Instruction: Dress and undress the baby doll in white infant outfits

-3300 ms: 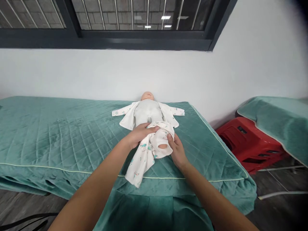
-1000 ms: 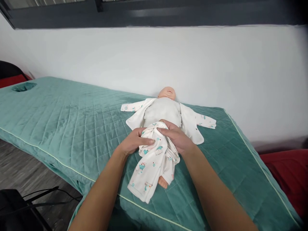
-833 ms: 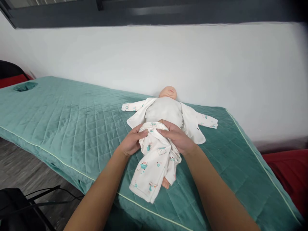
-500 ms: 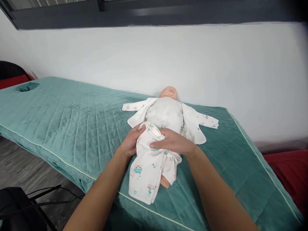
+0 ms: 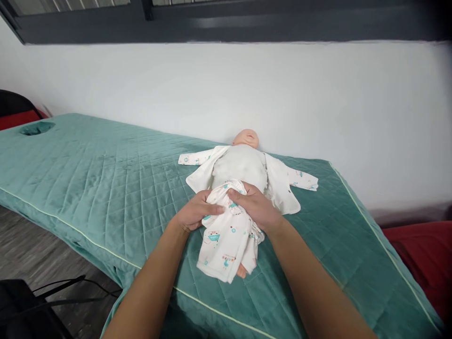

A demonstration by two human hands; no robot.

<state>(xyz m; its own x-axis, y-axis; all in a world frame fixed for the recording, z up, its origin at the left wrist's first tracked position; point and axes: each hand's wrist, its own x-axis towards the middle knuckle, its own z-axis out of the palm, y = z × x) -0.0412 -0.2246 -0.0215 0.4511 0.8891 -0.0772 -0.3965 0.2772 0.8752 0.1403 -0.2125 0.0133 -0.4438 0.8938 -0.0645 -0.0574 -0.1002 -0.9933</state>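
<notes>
One pair of white printed trousers [image 5: 224, 245], gathered over the lower body of one doll [image 5: 242, 165], a foot [image 5: 241, 271] showing at the hems. Two bare hands, left hand [image 5: 196, 210] and right hand [image 5: 257, 205], both clamped on the bunched waist, thumbs uppermost. Doll on its back near the right end of a green quilted bed [image 5: 123, 188], head toward the far edge, foot toward the near edge. One jacket [image 5: 284, 186], front open, sleeves spread outward.
</notes>
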